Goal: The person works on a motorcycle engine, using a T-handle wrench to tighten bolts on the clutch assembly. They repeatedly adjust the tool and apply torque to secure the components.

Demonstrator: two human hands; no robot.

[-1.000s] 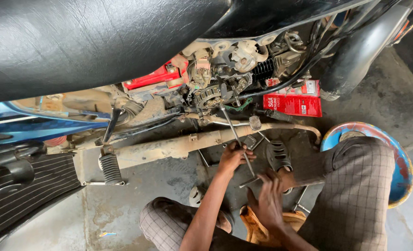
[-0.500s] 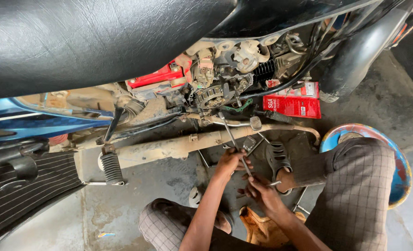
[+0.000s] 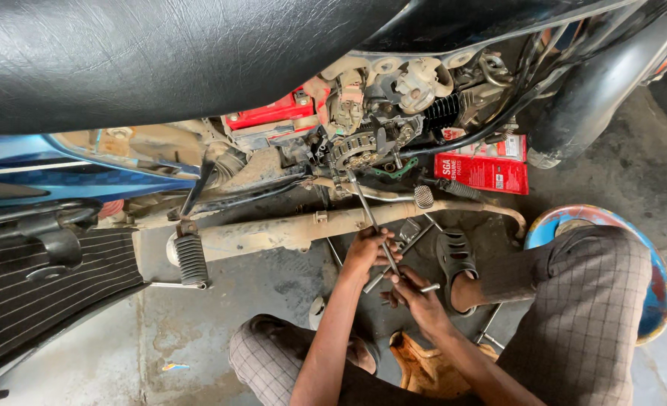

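Reaching from the hands up into the engine, a long metal rod tool slants from lower right to upper left, and its upper tip meets the open side of the engine near a toothed round part. The left hand is wrapped closed around the middle of this rod. The right hand grips the lower end, and a short metal cross handle comes out beside its fingers. Both hands are close together, just below a rusty frame bar which runs across the picture. A black footpeg hangs from this bar at the left. Near the right hand, a foot in a dark sandal rests on the concrete floor. A red box lies behind it under the motorcycle. The black seat covers the top, and a red battery sits under it. A blue stool is at the right, partly under the checked trousers.
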